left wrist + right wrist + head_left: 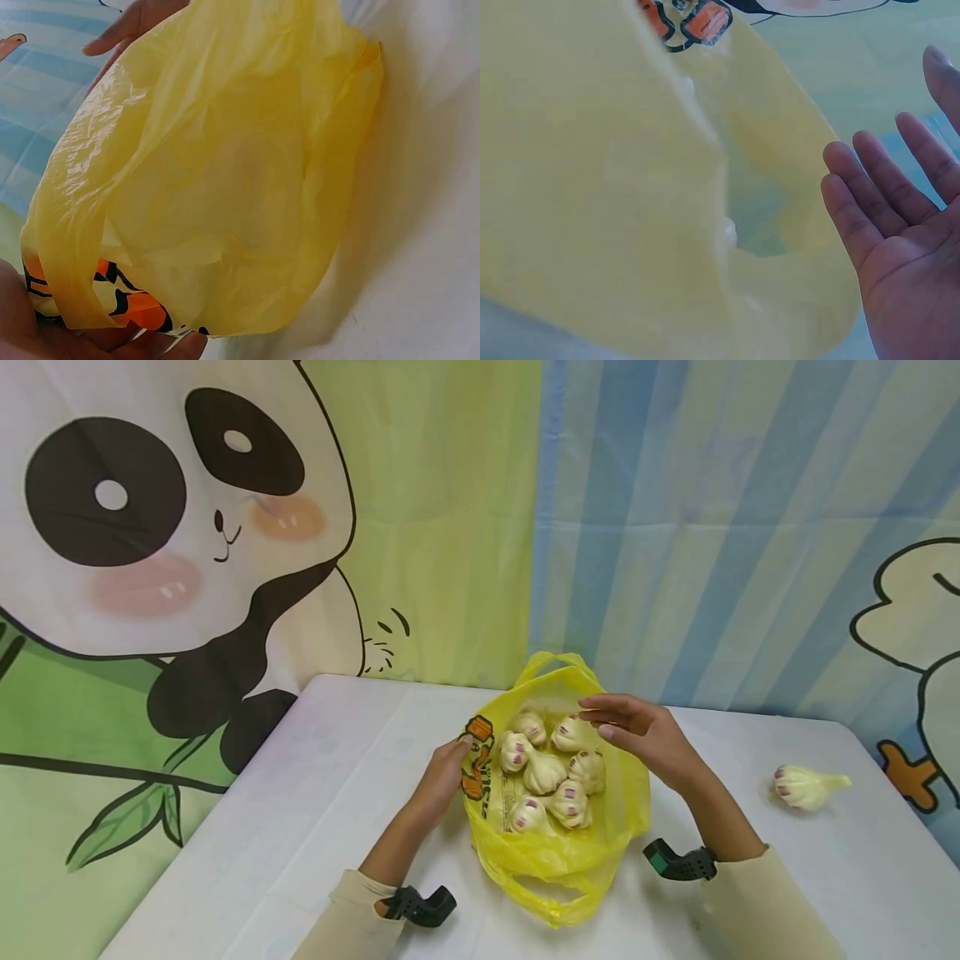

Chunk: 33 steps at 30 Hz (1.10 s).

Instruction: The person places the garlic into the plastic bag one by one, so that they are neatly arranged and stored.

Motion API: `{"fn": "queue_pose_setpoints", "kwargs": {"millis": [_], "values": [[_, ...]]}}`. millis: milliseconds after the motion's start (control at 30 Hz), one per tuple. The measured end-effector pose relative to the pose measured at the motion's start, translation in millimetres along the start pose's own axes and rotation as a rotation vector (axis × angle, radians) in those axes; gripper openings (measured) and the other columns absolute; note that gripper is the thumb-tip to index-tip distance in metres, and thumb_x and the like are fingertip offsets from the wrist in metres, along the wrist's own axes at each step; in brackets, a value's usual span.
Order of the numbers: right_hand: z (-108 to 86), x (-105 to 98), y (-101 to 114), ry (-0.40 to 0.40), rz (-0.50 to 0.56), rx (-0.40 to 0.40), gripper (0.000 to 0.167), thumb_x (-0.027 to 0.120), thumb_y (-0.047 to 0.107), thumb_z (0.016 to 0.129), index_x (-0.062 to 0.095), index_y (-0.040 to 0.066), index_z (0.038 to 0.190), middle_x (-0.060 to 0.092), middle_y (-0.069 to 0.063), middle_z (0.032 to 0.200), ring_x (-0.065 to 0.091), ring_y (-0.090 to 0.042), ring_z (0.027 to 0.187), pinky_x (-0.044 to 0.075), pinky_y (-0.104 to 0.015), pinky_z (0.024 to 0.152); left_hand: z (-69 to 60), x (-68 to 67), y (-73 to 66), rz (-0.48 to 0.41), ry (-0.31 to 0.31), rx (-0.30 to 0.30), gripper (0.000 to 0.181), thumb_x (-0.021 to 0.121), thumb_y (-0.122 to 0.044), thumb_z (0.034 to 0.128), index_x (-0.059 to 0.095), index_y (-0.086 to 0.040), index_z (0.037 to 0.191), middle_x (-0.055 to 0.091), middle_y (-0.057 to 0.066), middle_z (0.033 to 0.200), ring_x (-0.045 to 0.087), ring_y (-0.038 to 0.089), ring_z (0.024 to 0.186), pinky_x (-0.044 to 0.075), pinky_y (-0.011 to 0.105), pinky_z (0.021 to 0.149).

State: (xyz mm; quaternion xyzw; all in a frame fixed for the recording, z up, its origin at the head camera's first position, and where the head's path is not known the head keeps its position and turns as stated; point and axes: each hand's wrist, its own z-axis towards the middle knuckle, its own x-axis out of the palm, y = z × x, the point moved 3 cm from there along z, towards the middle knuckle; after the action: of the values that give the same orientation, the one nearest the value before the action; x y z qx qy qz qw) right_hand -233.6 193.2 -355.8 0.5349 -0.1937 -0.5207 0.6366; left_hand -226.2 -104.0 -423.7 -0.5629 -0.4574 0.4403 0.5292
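Note:
A yellow plastic bag (pixel 633 802) with orange and black print lies on the table with its mouth wide, several garlic bulbs (pixel 545 772) inside it. My left hand (pixel 442 777) grips the bag's left rim, thumb on the inner side and fingers outside. In the left wrist view, the fingers (pixel 150 345) of that hand show under the printed edge. Over the bag's upper right side hovers my right hand (pixel 648 735), holding nothing. Its palm and spread fingers (pixel 877 195) show in the right wrist view, beside the bag. The bulbs are mostly hidden from both wrist views.
A single garlic bulb (pixel 806 787) lies on the white table (pixel 337 760) at the right. Behind the table hangs a printed cloth (pixel 442 527) with a panda and blue stripes. Each wrist wears a black strap-on device (pixel 678 860).

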Motion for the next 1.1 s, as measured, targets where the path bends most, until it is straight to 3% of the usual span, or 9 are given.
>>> {"fn": "queue_pose_setpoints", "kwargs": {"millis": [267,667,900,1100], "values": [[-10.0,-13,-7,-0.066,-0.043,0.019,0.038,0.057,0.005,0.099,0.052,-0.003,0.135,0.054,-0.025,0.131,0.058,-0.019,0.117,0.048,-0.028,0.091,0.9,0.7,1.3,0.006,0.003,-0.006,0.051,0.034,-0.038,0.1058,0.057,0.000,0.130,0.062,0.026,0.108,0.058,0.038,0.103,0.044,0.035,0.089],[-25.0,-39,-8,-0.267,0.044,-0.021,0.041,0.054,0.001,0.099,0.048,-0.001,0.139,0.060,-0.010,0.129,0.056,-0.016,0.118,0.042,-0.021,0.096,1.8,0.7,0.6,0.020,0.004,-0.021,0.050,0.035,-0.039,0.1055,0.056,-0.001,0.131,0.061,0.024,0.107,0.059,0.033,0.099,0.044,0.034,0.087],[-43.4,-56,-22,-0.325,-0.061,0.025,0.043,0.056,0.003,0.098,0.048,0.004,0.141,0.059,-0.010,0.130,0.057,-0.013,0.117,0.045,-0.019,0.091,1.0,-0.4,-0.2,0.029,-0.004,-0.021,0.051,0.034,-0.039,0.1057,0.057,0.000,0.130,0.062,0.024,0.105,0.060,0.031,0.097,0.045,0.034,0.087],[-63.2,-75,-27,-0.395,-0.194,0.077,0.044,0.059,0.007,0.098,0.050,0.006,0.140,0.060,-0.006,0.129,0.057,-0.007,0.115,0.046,-0.015,0.087,1.5,0.9,-0.3,0.018,0.008,-0.027,0.051,0.034,-0.039,0.1057,0.056,0.000,0.130,0.062,0.024,0.108,0.058,0.038,0.102,0.045,0.034,0.088]]}}
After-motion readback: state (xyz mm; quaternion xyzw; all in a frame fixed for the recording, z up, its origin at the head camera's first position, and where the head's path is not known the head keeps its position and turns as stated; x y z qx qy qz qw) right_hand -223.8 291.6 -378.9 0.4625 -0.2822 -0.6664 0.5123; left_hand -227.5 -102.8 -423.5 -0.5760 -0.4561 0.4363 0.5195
